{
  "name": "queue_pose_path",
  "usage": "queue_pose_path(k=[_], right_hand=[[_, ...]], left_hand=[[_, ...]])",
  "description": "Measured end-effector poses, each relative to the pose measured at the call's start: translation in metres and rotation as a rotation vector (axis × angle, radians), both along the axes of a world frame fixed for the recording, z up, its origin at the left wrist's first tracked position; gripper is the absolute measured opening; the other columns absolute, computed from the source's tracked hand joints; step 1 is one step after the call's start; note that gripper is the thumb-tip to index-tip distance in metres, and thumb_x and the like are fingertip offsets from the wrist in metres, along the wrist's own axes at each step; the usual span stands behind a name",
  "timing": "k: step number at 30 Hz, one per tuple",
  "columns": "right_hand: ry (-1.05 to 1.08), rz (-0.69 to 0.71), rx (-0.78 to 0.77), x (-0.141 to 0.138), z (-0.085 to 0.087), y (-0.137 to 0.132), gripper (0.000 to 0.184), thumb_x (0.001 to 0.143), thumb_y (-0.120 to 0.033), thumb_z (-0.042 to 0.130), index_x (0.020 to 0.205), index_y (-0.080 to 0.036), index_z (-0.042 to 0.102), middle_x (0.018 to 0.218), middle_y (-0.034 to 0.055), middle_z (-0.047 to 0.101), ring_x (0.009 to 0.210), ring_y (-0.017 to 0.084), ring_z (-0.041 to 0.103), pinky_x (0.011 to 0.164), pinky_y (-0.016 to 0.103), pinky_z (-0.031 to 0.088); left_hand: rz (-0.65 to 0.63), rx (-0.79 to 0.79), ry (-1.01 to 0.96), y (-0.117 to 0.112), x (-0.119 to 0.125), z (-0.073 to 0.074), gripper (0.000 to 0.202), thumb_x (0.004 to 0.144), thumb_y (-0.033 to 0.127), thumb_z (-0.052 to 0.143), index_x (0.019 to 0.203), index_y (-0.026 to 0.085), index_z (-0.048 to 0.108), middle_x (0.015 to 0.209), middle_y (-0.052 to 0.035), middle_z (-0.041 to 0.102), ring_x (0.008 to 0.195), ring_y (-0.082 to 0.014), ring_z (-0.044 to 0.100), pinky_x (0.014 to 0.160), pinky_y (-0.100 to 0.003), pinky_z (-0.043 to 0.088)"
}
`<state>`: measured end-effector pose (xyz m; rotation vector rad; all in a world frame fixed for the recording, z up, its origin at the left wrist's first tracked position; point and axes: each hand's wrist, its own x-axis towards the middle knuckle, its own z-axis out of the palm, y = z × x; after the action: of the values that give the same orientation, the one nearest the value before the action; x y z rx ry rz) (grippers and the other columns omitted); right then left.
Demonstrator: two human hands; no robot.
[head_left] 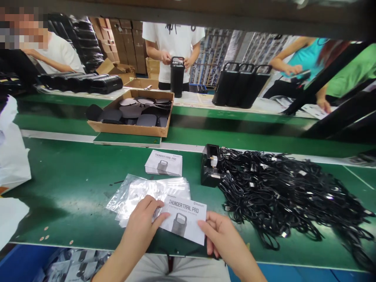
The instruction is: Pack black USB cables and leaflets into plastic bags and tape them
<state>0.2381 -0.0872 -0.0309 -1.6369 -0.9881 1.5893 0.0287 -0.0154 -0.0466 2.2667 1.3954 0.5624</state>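
My left hand [143, 225] and my right hand [221, 237] both pinch a white "Thundertrail Pro" leaflet [186, 219] just above the green bench's near edge. The left fingers grip its left side, the right thumb and fingers its right corner. Under and behind the leaflet lies a stack of clear plastic bags [141, 194]. A small pile of the same leaflets [163, 162] rests farther back. To the right sprawls a large heap of black cables [288, 196], with a black tape dispenser [210, 164] at its left edge.
A cardboard box of dark round pads [132, 113] sits on the conveyor behind. Across the line, several people handle black cylindrical speakers [241, 84]. White bags [11, 156] lie at the far left. A shelf edge [188, 15] crosses overhead.
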Motion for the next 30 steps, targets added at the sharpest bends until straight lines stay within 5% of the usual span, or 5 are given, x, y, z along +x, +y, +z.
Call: queue_pose_path(k=[4, 11, 16, 24, 30], right_hand=[[0.114, 0.125, 0.033, 0.009, 0.007, -0.001, 0.038, 0.079, -0.047, 0.046, 0.079, -0.009, 0.050, 0.054, 0.0045, 0.058, 0.041, 0.005, 0.045, 0.042, 0.014, 0.032], [0.141, -0.078, 0.045, -0.026, 0.004, 0.024, 0.027, 0.070, -0.035, 0.056, 0.079, -0.011, 0.049, 0.058, 0.0013, 0.056, 0.040, 0.008, 0.046, 0.039, 0.017, 0.032], [-0.491, 0.062, 0.435, -0.045, 0.009, 0.039, 0.009, 0.073, -0.015, 0.051, 0.071, -0.016, 0.060, 0.067, -0.0003, 0.055, 0.061, 0.009, 0.050, 0.057, 0.020, 0.035], [-1.446, -0.302, 0.333, 0.059, 0.024, 0.026, 0.023, 0.086, -0.028, 0.043, 0.093, -0.017, 0.062, 0.091, 0.0096, 0.052, 0.087, 0.021, 0.047, 0.066, 0.028, 0.037], [-1.446, -0.114, 0.172, 0.090, 0.029, 0.040, 0.015, 0.081, -0.026, 0.052, 0.078, -0.017, 0.063, 0.086, 0.0079, 0.053, 0.083, 0.021, 0.050, 0.063, 0.029, 0.037]], left_hand=[[-0.014, -0.026, 0.012, 0.002, 0.001, 0.006, 0.024, 0.086, 0.032, 0.040, 0.077, 0.020, 0.059, 0.077, -0.0020, 0.052, 0.071, -0.0147, 0.052, 0.065, -0.028, 0.043], [-0.129, -0.176, -0.159, -0.004, 0.012, 0.023, 0.020, 0.085, 0.034, 0.043, 0.080, 0.020, 0.055, 0.078, -0.0012, 0.050, 0.068, -0.0112, 0.050, 0.060, -0.022, 0.042], [-0.203, -0.138, -0.231, 0.000, 0.018, 0.015, 0.017, 0.085, 0.034, 0.045, 0.082, 0.021, 0.054, 0.079, -0.0011, 0.051, 0.071, -0.0118, 0.052, 0.065, -0.021, 0.044], [-0.164, 0.064, 0.013, 0.010, 0.018, 0.004, 0.023, 0.081, 0.038, 0.045, 0.073, 0.022, 0.059, 0.075, -0.0030, 0.056, 0.073, -0.0181, 0.053, 0.065, -0.029, 0.043], [-0.141, 0.015, 0.030, 0.009, 0.022, 0.008, 0.024, 0.082, 0.037, 0.043, 0.074, 0.021, 0.059, 0.076, -0.0039, 0.056, 0.075, -0.0189, 0.053, 0.067, -0.031, 0.042]])
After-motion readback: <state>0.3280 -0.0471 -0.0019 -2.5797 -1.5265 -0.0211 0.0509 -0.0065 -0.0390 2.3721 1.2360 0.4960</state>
